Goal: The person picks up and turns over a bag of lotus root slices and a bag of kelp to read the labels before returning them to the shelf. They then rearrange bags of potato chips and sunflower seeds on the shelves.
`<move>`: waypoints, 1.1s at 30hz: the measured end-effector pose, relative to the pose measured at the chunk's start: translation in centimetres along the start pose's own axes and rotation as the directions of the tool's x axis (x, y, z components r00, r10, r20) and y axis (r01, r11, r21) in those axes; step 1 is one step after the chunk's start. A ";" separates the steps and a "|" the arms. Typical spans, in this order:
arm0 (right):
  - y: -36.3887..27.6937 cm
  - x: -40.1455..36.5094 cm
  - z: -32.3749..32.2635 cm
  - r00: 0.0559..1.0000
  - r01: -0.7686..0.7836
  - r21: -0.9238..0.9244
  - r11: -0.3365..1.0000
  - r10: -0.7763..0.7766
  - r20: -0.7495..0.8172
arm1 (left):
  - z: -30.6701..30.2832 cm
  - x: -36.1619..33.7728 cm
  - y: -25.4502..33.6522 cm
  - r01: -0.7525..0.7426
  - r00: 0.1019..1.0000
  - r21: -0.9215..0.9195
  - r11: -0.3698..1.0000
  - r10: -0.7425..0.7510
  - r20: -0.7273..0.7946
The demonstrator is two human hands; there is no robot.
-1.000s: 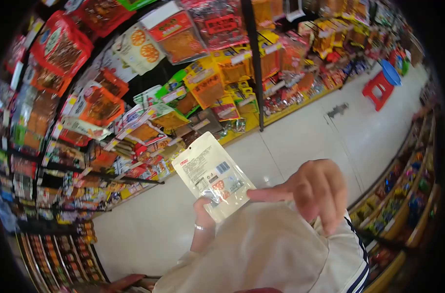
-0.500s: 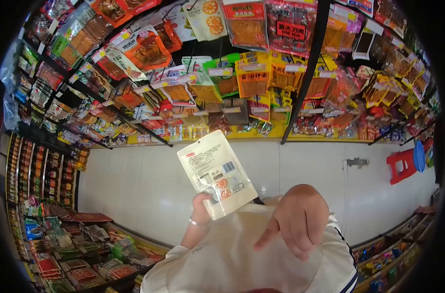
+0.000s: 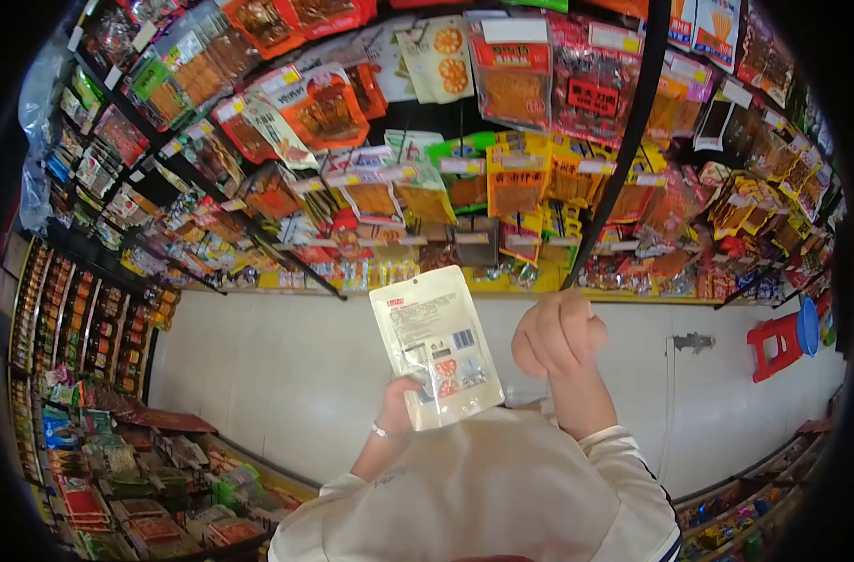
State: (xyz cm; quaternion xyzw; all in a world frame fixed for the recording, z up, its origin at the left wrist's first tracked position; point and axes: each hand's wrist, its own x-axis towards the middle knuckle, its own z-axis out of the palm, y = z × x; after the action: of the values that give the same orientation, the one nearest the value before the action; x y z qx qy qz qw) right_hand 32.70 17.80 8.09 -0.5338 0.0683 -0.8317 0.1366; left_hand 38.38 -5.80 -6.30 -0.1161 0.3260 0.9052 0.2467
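Observation:
My left hand (image 3: pixel 398 406) grips the lower left edge of a cream snack pouch (image 3: pixel 432 328), with the thumb over its front. The pouch is held upright with its printed back towards me, showing small text, a barcode and pictures of orange slices. A hang hole sits at its top edge. To the right of the pouch, my right hand (image 3: pixel 560 333) is raised over the floor, apart from it. Its fingers are curled in and nothing shows in them. A similar cream pouch with orange slices (image 3: pixel 437 61) hangs on the rack ahead.
Ahead stands a rack of hanging snack packets (image 3: pixel 518 178) with a black upright post (image 3: pixel 624 159). Shelves of jars (image 3: pixel 90 323) are at the left, with packets (image 3: pixel 155 468) below them. A red stool (image 3: pixel 773 345) with a blue basin (image 3: pixel 807 326) stands at the right on the pale floor (image 3: pixel 268 356).
My right hand has moved forward, away from my chest, and its fingers have curled in. The pouch in my left hand has shifted slightly right and tilts less. The view has shifted a little.

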 end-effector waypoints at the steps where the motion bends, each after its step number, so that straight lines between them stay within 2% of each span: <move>1: 0.5 0.1 -0.8 1.000 -0.001 -0.015 1.000 0.001 0.021 | -0.1 0.0 0.8 -0.002 0.999 0.045 0.999 0.004 -0.041; 2: 1.3 -1.1 -2.4 0.985 0.002 -0.067 0.998 -0.014 -0.172 | -0.2 0.1 1.7 0.003 0.999 0.036 0.999 -0.002 -0.032; 3: 2.2 -2.7 -4.4 0.932 -0.007 -0.116 0.993 -0.035 -0.360 | -0.8 -0.1 2.4 -0.007 1.000 0.034 0.999 0.007 -0.013; 4: 3.0 -5.6 -7.2 0.805 0.014 -0.076 0.997 -0.057 -0.590 | -1.6 -0.5 3.1 0.079 0.997 0.314 0.946 -0.070 -0.042; 5: 4.4 -8.5 -10.2 0.623 0.045 -0.044 0.998 -0.063 -0.780 | -2.5 -0.8 3.8 0.159 0.987 0.565 0.810 -0.129 -0.094; 6: 6.6 -11.0 -12.3 0.322 -0.077 -0.166 0.983 -0.133 -0.937 | -3.2 -0.7 4.6 0.163 0.943 0.710 0.685 -0.319 0.091; 7: 8.3 -13.0 -13.1 -0.001 -0.232 -0.243 0.942 -0.250 -0.968 | -3.6 -0.3 5.3 0.104 0.829 0.832 0.545 -0.510 0.231; 8: 9.7 -13.8 -12.5 0.144 0.008 -0.095 0.995 -0.095 -0.985 | -1.5 -0.3 5.7 -0.209 0.743 0.855 0.474 -0.491 0.454; 9: 10.5 -12.8 -12.8 0.328 0.215 0.105 0.971 0.029 -0.944 | 1.8 -0.2 6.1 -0.516 0.592 0.773 0.368 -0.498 0.633; 10: 11.1 -9.8 -12.9 0.528 0.061 0.166 0.984 0.110 -0.842 | 3.8 0.3 6.7 -0.610 0.437 0.683 0.402 -0.549 0.713; 11: 12.5 -7.7 -11.4 0.667 -0.097 0.203 0.974 0.215 -0.713 | 4.9 0.4 7.0 -0.663 0.272 0.593 0.457 -0.591 0.760; 12: 13.7 -5.6 -10.1 0.653 -0.100 0.213 0.972 0.225 -0.723 | 5.1 0.4 7.7 -0.679 0.268 0.561 0.474 -0.551 0.791; 13: 14.5 -3.0 -9.2 0.709 -0.244 0.147 0.959 0.280 -0.647 | 5.4 -0.2 9.0 -0.663 0.271 0.562 0.494 -0.541 0.796; 14: 15.5 -1.5 -8.4 0.747 -0.382 0.065 0.922 0.349 -0.566 | 5.7 -0.9 10.7 -0.689 0.284 0.597 0.411 -0.604 0.745; 15: 17.0 -1.0 -7.8 0.732 -0.396 0.070 0.915 0.361 -0.578 | 6.0 -1.6 12.4 -0.719 0.298 0.617 0.320 -0.660 0.690; 16: 18.6 -0.7 -7.3 0.661 -0.371 0.089 0.924 0.330 -0.674 | 6.1 -2.6 14.3 -0.729 0.365 0.664 0.168 -0.725 0.584; 17: 19.9 -0.6 -6.8 0.581 -0.340 0.103 0.935 0.295 -0.758 | 5.1 -3.1 16.6 -0.849 0.280 0.487 0.203 -0.609 0.742; 18: 21.2 -0.8 -6.1 0.577 -0.348 0.105 0.932 0.301 -0.759 | 3.8 -3.9 19.3 -0.935 0.167 0.294 0.200 -0.482 0.860; 20: 23.7 -0.8 -5.3 0.525 -0.515 0.164 0.842 0.461 -0.715 | 1.5 -6.5 26.1 -0.942 0.156 0.233 0.242 -0.301 0.941; 21: 24.5 -0.5 -5.7 0.527 -0.515 0.171 0.840 0.467 -0.710 | 0.2 -7.5 26.9 -0.986 0.056 0.046 0.162 0.057 0.997; 22: 25.1 -0.3 -5.9 0.583 -0.505 0.208 0.838 0.509 -0.634 | -1.2 -8.8 27.5 -0.995 -0.080 -0.097 0.025 0.394 0.916; 23: 25.7 -0.3 -5.8 0.630 -0.493 0.252 0.832 0.542 -0.557 | -1.5 -10.7 29.5 -0.975 -0.171 -0.217 0.045 0.474 0.864; 24: 25.8 0.8 -5.4 0.607 -0.536 0.280 0.796 0.594 -0.528 | -1.4 -12.0 31.4 -0.940 -0.254 -0.336 0.050 0.553 0.793; 25: 26.6 1.2 -5.0 0.603 -0.531 0.290 0.796 0.596 -0.530 | -1.7 -11.9 32.5 -0.944 -0.243 -0.326 0.055 0.556 0.795; 26: 27.4 1.7 -4.9 0.615 -0.607 0.219 0.764 0.626 -0.480 | -1.8 -11.5 33.5 -0.769 -0.334 -0.550 0.326 0.528 0.781; 27: 28.0 2.1 -5.0 0.619 -0.673 0.139 0.727 0.656 -0.431 | -2.0 -11.0 34.2 -0.477 -0.423 -0.675 0.562 0.527 0.737; 29: 29.3 2.2 -5.6 0.626 -0.691 0.122 0.712 0.674 -0.393 | -4.6 -7.8 33.9 -0.269 -0.424 -0.643 0.717 0.512 0.747; 31: 30.6 2.0 -5.8 0.632 -0.679 0.164 0.716 0.683 -0.366 | -9.0 -2.9 30.0 0.065 -0.157 -0.567 0.821 0.569 0.807; 32: 31.2 1.9 -5.9 0.631 -0.673 0.166 0.721 0.677 -0.379 | -10.8 -2.0 26.2 0.017 0.241 -0.684 0.729 0.661 0.711; 33: 31.6 1.7 -5.9 0.634 -0.659 0.181 0.730 0.668 -0.389 | -11.9 -1.3 23.9 -0.011 0.486 -0.682 0.731 0.600 0.635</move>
State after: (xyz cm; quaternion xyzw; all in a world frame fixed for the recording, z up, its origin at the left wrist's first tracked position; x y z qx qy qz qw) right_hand 31.53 -12.99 -1.15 -0.2731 0.2788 -0.8196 0.4195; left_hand 27.57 -29.86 -2.15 0.3167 -0.1159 0.9305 0.1427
